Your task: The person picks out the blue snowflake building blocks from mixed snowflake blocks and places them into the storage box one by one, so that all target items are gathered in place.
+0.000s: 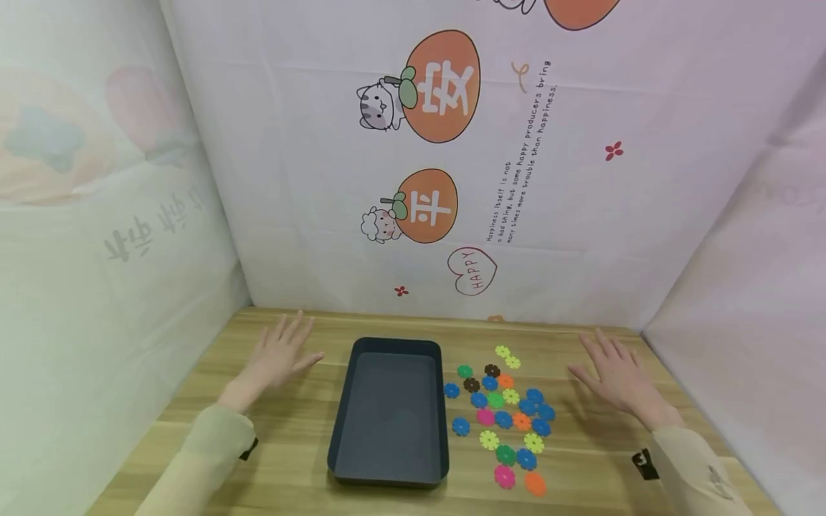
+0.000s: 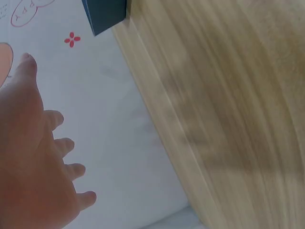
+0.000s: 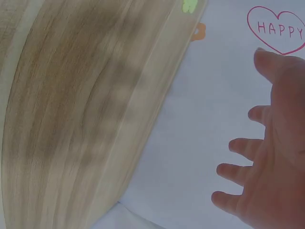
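My left hand point(image 1: 279, 358) hovers over the wooden table, left of a dark rectangular tray point(image 1: 387, 419), its fingers spread and holding nothing. In the left wrist view a corner of the tray point(image 2: 107, 14) shows beyond the thumb. To the tray's right lie several flat, notched plastic discs point(image 1: 495, 399) in blue, green, yellow, orange, pink and brown, some overlapping. My right hand point(image 1: 619, 378) is raised right of these discs, fingers apart, with nothing in it. One yellow-green disc point(image 3: 189, 5) peeks in at the top of the right wrist view.
White printed cloth point(image 1: 310, 179) rises behind the table, and more cloth walls point(image 1: 97, 301) close off both sides. The wooden tabletop point(image 1: 284, 459) runs to the back cloth. A black strap point(image 1: 645, 464) is at the right wrist.
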